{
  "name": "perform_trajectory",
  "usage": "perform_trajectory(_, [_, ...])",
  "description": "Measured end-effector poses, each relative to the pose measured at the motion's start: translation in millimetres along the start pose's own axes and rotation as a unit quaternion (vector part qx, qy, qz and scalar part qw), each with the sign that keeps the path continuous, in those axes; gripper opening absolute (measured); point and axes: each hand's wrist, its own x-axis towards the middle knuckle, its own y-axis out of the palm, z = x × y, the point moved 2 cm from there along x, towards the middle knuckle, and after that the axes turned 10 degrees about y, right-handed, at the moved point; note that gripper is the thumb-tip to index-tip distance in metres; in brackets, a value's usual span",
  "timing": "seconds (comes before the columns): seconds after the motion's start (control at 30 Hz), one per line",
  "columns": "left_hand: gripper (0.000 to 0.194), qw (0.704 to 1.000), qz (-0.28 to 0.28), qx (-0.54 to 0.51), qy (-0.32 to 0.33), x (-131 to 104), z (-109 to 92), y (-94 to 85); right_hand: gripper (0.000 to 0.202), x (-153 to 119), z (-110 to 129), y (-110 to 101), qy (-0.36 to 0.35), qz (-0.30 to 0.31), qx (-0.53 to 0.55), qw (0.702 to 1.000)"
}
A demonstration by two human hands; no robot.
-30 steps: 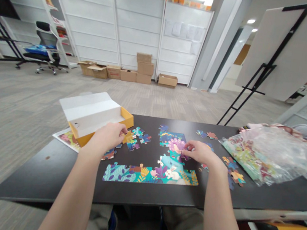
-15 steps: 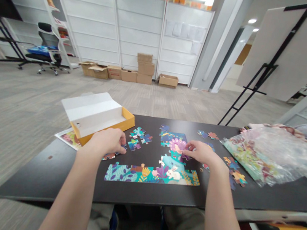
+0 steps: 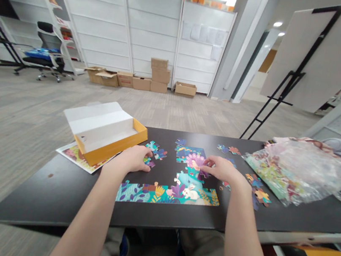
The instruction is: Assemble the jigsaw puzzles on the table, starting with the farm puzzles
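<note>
My right hand (image 3: 220, 169) has its fingers pinched on a purple puzzle piece (image 3: 203, 174) at the right edge of the joined peacock section (image 3: 192, 155). My left hand (image 3: 135, 158) reaches over a group of loose puzzle pieces (image 3: 160, 154) left of that section. Its thumb and fingers are apart around a teal and purple piece (image 3: 150, 162); contact with it is hard to make out. Nearer to me lies the joined bottom strip of the puzzle (image 3: 160, 195), with a white rabbit and plants. A pale blue part above it rises toward the peacock.
An opened yellow box (image 3: 113, 143) sits at the left on a printed picture sheet (image 3: 73, 156). More loose pieces (image 3: 260, 192) lie at the right, beside a clear plastic bag (image 3: 304, 173) with a printed sheet. The black table's front edge (image 3: 175, 227) is close to my lap.
My left hand has moved right and slightly away from me, from beside the strip's left end to the loose pieces. My right hand stays at the peacock section. The view has shifted slightly.
</note>
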Motion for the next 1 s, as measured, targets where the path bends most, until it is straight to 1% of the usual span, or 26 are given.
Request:
perform_trajectory(0.1, [0.050,1.000,0.002,-0.004,-0.003,3,1,2.7,0.032,-3,1,-2,0.002,-0.002,0.006,1.000])
perform_trajectory(0.27, [0.033,1.000,0.011,0.002,-0.020,11,1,5.1,0.029,-8,-3,-5,0.005,0.007,0.027,1.000])
perform_trajectory(0.37, [0.031,1.000,0.010,0.006,-0.026,12,1,4.2,0.031,-9,-10,-5,0.014,0.006,0.044,0.999])
perform_trajectory(0.47, [0.030,1.000,-0.003,-0.001,-0.011,11,1,3.1,0.030,-9,-20,-4,0.027,0.008,0.056,0.998])
perform_trajectory(0.6, [0.016,0.999,-0.015,-0.028,0.024,8,3,-0.3,0.020,-9,-31,-6,0.006,-0.014,0.060,0.998])
perform_trajectory(0.67, [0.015,0.996,-0.041,-0.061,0.050,7,2,-4.8,0.020,-9,-33,-7,-0.001,-0.024,0.066,0.998])
perform_trajectory(0.73, [0.020,0.987,-0.086,-0.113,0.074,5,-4,-10.8,0.020,-10,-33,-9,-0.002,-0.029,0.073,0.997])
perform_trajectory(0.8, [0.028,0.973,-0.121,-0.176,0.090,4,-15,-15.7,0.021,-13,-27,-11,-0.007,-0.026,0.089,0.996])
perform_trajectory(0.9, [0.029,0.952,-0.124,-0.257,0.112,5,-37,-17.6,0.025,-21,-10,-15,-0.036,0.004,0.146,0.989])
perform_trajectory(1.0, [0.022,0.923,-0.128,-0.343,0.121,10,-57,-14.4,0.035,-32,11,-19,-0.090,0.063,0.233,0.966])
